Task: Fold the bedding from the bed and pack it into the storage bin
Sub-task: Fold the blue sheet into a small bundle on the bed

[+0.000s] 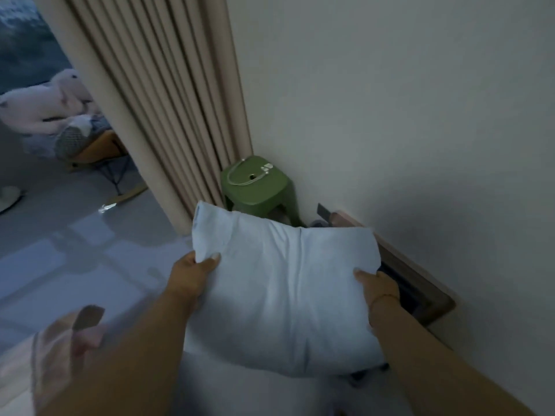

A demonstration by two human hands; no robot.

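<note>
pillow: white pillow (285, 289) is up in the air in front of me, above the bed (255, 394), between both hands. Far edge points at the wall corner by the headboard (420, 283).
left grip: left hand (192, 277) pinches the left edge, thumb on top, fingers underneath.
right grip: right hand (380, 288) holds the right edge, thumb on top, rest of the fingers hidden under the fabric. Reads as clamped on, not spread.
stage: my read, I'm clearing the pillow off the bed. No folding visible yet.
risk 1: both holds sit on the edges only. The soft filling could sag or slide out of one hand if I swing it fast.
risk 2: green stool (258, 184) stands in the corner just beyond the pillow, with a cable (246, 178) and small bits on top. Pushing the pillow forward could sweep them off.
risk 3: curtain (168, 100) hangs near the left corner of the pillow and could snag.
risk 4: dim light, frame blurred near the bottom left. Pinkish fabric (60, 355) there, can't tell what it is.
storage bin: not in view. Contents unknown, so I can't judge whether the pillow fits.
other containers: none visible.
background: plush toy (45, 109) on a chair (99, 151) past the curtain, well apart.
</note>
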